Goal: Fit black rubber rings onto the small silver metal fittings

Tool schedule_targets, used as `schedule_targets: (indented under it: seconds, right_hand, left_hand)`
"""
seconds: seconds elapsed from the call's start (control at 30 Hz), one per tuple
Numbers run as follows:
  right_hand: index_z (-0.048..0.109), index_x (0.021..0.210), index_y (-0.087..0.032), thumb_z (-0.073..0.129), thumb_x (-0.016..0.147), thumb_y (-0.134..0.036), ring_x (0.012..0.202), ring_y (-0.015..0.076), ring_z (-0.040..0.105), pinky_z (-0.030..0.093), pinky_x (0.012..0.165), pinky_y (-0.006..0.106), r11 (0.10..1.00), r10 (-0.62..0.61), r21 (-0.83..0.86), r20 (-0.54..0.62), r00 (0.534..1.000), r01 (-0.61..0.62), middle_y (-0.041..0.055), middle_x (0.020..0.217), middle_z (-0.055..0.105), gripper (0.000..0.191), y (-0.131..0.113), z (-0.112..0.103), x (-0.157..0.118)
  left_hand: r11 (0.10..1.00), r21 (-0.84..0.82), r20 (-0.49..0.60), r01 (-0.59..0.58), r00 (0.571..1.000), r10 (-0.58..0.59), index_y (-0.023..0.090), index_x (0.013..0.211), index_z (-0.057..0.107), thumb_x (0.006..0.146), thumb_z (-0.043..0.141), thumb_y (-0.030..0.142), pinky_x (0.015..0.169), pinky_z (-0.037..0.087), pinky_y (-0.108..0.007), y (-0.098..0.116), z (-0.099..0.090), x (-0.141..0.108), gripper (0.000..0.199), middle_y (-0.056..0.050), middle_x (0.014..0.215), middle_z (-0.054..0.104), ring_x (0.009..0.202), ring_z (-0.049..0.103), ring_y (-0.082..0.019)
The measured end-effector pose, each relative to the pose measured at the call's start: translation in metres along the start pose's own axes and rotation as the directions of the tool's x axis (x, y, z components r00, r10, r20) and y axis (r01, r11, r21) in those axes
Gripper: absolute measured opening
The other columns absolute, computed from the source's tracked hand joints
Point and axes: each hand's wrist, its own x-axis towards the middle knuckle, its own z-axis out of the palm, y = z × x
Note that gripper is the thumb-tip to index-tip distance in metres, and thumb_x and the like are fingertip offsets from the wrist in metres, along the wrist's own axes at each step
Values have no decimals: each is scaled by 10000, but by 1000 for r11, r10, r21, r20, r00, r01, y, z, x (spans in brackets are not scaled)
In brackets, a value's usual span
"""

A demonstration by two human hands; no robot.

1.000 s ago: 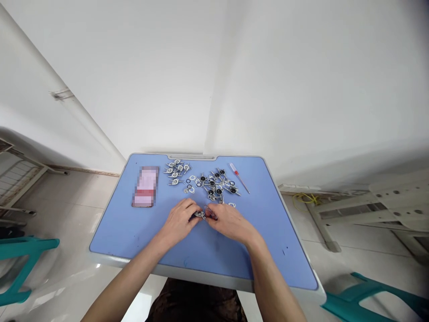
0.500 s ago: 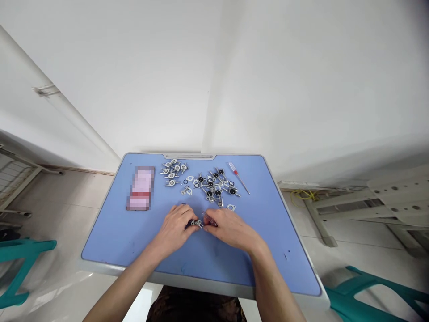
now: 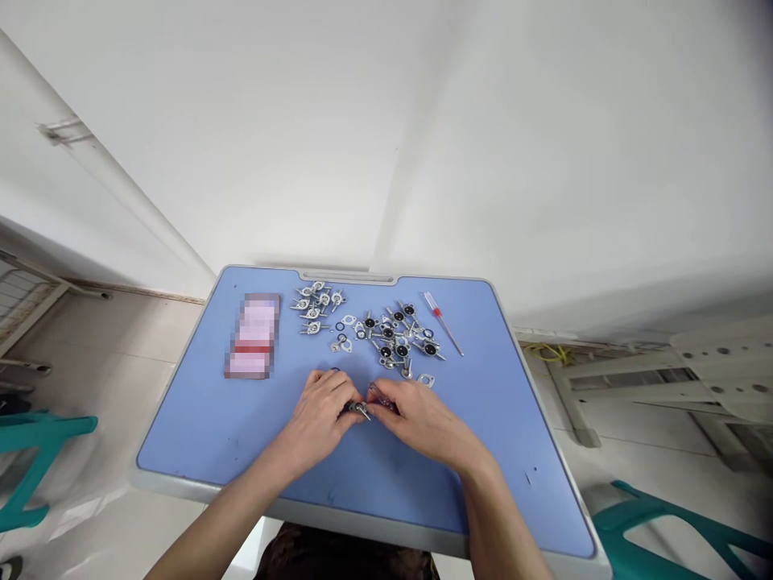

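The left hand (image 3: pixel 314 420) and right hand (image 3: pixel 424 420) pinched a small metal fitting (image 3: pixel 359 410); many more fittings (image 3: pixel 395 338) lay loose beyond both hands on the table (image 3: pixel 199 427).

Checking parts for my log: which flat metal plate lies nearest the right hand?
The oval plate beyond the right hand, lying alone below the pile; the other plates sit farther off.

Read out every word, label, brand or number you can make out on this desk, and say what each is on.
No text can be read: the pink-and-red item on the blue desk is pixelated, and any marks on the metal fittings or screwdriver are too small to read.
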Motion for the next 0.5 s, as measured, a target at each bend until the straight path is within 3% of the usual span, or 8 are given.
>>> schedule_targets:
  seconds: [0.5]
  right_hand:
    - [568,694,-176,528,815,-247,573,105,423,260,534,230,981,141,129,24,990,-143,-37,589,494,146,-5,4,9]
  left_hand:
    - [995,-95,19,32,999,-31,192,829,565,822,657,155,810,331,-325,-2,-1,0,99,20,873,581,877,527,-159]
